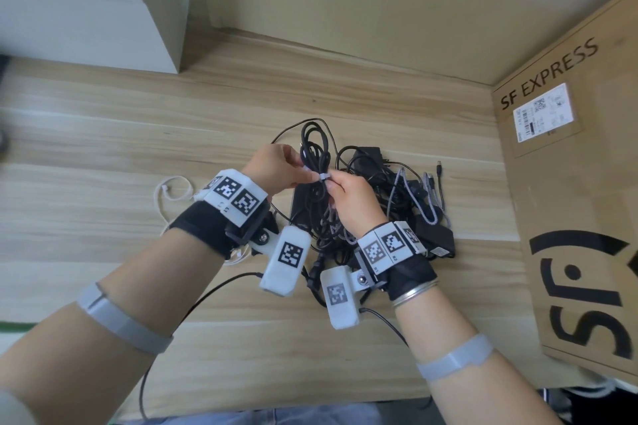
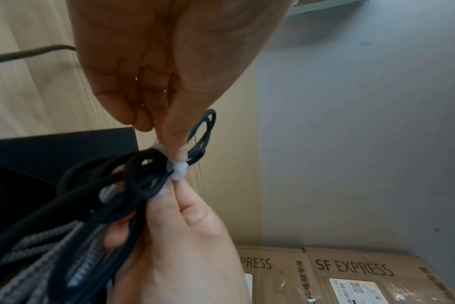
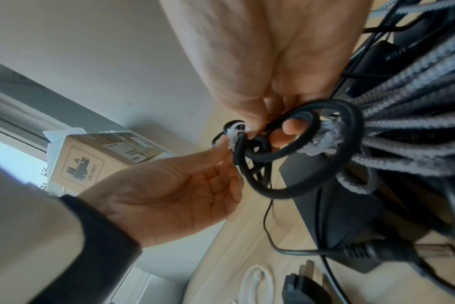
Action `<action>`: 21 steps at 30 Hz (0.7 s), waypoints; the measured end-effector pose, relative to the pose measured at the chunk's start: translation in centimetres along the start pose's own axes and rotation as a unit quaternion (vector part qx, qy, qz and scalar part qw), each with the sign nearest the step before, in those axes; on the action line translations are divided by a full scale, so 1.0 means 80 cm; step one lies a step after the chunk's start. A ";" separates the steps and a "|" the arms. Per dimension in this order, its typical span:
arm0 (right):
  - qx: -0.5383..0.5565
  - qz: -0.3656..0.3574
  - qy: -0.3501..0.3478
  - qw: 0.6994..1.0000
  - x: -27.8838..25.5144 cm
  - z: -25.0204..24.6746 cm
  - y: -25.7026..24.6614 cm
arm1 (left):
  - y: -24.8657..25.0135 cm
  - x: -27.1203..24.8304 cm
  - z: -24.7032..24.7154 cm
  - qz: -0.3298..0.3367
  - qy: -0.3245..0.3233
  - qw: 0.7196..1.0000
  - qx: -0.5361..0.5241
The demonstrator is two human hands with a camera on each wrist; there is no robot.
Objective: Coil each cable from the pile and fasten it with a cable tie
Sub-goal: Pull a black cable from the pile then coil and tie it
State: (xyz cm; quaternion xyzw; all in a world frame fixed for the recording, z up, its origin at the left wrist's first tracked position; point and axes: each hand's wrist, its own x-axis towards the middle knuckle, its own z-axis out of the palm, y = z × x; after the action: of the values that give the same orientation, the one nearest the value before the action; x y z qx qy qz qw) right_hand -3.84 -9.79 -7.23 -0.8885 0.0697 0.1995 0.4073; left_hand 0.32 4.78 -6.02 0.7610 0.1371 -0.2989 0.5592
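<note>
A coiled black cable (image 1: 314, 145) is held up above the pile of cables (image 1: 397, 203) on the wooden table (image 1: 138, 134). A white cable tie (image 1: 322, 177) wraps the coil's waist. My left hand (image 1: 297, 172) pinches the cable tie (image 2: 178, 170) between thumb and fingertips. My right hand (image 1: 336, 183) grips the coiled black cable (image 3: 299, 152) right beside the cable tie (image 3: 234, 135), with its fingers curled round the strands. Grey braided cable (image 3: 403, 133) hangs below the right hand.
A brown SF EXPRESS carton (image 1: 569, 183) stands along the right side. At the back left is a white box (image 1: 103, 3). A loose white cable (image 1: 172, 190) lies left of my left wrist. Black power bricks (image 1: 435, 238) and plugs lie in the pile.
</note>
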 end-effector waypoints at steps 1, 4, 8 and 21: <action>0.004 0.004 0.004 1.000 0.001 0.001 0.002 | 0.000 -0.001 -0.001 0.001 -0.009 1.000 -0.015; 0.003 -0.010 0.009 1.000 -0.003 -0.005 -0.002 | 0.001 -0.004 -0.008 -0.011 -0.044 0.995 -0.085; 0.035 -0.012 0.013 0.999 -0.013 -0.013 -0.017 | 0.000 0.001 -0.013 -0.031 -0.041 0.997 -0.064; 0.067 0.008 0.063 0.996 -0.005 -0.008 -0.032 | 0.002 -0.005 -0.019 -0.001 -0.058 0.994 -0.095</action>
State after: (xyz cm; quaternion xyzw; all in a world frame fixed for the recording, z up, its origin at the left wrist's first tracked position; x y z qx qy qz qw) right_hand -3.32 -8.62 -4.89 -0.8697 0.1154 0.1408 0.4587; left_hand 0.56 6.22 -5.30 0.6859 0.1326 -0.3291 0.6354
